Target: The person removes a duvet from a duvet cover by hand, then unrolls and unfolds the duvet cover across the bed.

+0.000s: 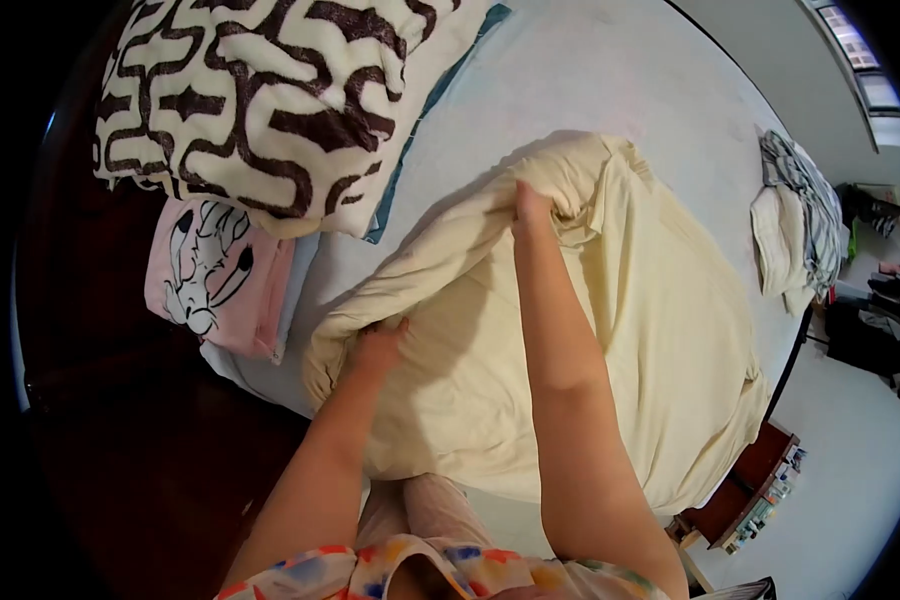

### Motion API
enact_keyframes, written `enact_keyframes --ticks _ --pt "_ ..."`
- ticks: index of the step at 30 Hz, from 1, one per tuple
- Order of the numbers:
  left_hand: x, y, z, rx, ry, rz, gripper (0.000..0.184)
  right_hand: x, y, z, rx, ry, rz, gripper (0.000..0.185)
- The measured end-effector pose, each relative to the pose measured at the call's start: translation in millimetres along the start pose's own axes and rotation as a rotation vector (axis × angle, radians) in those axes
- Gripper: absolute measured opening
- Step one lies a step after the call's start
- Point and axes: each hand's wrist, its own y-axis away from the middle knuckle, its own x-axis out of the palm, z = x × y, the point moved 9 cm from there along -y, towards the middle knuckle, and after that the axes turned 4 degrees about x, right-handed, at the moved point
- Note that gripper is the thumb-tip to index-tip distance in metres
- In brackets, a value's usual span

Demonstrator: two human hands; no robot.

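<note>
A cream cloth (470, 370) lies spread over the near part of the bed, its far edge rolled or bunched into a thick fold. My left hand (378, 345) is at the left end of that fold, fingers partly tucked under it, the thumb showing. Farther up and to the right, my right hand (533, 205) is at the fold near its top, most of its fingers hidden by the cloth.
A brown-and-white patterned blanket (270, 110) is piled at the upper left, above a folded pink cloth (220, 280). Folded clothes (800, 220) rest on the white sheet's (570, 70) right edge. A shelf (760, 490) stands at the lower right.
</note>
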Motion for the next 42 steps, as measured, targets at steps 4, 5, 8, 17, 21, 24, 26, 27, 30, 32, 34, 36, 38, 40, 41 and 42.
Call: enact_keyframes --ticks 4,5,8,17,21,24,26,27,30,32,34,36,38,40,41,42 --pt "7 -11 6 0.018 0.0 -0.01 0.087 101 -10 51 -0.201 0.257 0.042 0.047" --pt "4 -10 4 0.028 -0.001 -0.044 0.077 124 2 74 -0.305 0.337 0.097 0.046" --pt "-11 2 -3 0.022 0.016 -0.071 0.069 154 73 112 -0.694 0.711 0.334 0.04" --pt "-12 4 -5 -0.028 0.105 0.015 0.085 -3 121 113 -1.369 1.473 0.089 0.01" --pt "-12 5 -6 -0.015 0.104 0.005 0.085 -93 43 110 -0.689 1.769 -0.166 0.013" --pt "-13 4 -7 0.017 0.113 -0.069 0.081 -92 46 133 -0.652 1.616 -0.176 0.014" --pt "-9 0 -4 0.015 0.115 -0.032 0.09 -51 85 156 -1.09 1.44 -0.107 0.015" --pt "-6 -1 -4 0.013 0.116 -0.011 0.095 -29 104 159 -1.241 1.45 -0.054 0.015" --pt "-2 -1 -2 0.006 0.058 -0.005 0.095 -3 122 155 -1.416 1.526 0.023 0.014" --pt "-7 2 -2 -0.006 0.056 -0.073 0.083 -38 78 141 -1.158 1.663 -0.044 0.014" --pt "-10 5 -4 -0.017 0.065 -0.095 0.077 -102 27 119 -0.623 1.933 -0.23 0.022" --pt "-13 3 -5 -0.026 0.078 -0.075 0.077 -129 23 120 -0.51 1.864 -0.303 0.024" --pt "-4 -2 -2 -0.013 0.067 -0.042 0.088 -134 7 109 -0.358 1.721 -0.241 0.025" --pt "4 -7 0 0.005 0.05 -0.046 0.093 -130 9 111 -0.337 1.404 -0.231 0.031" --pt "6 -8 1 0.013 0.038 -0.067 0.093 -126 10 117 -0.371 1.285 -0.283 0.04" --pt "6 -9 0 0.02 0.026 -0.088 0.093 -127 3 118 -0.404 1.166 -0.329 0.049"
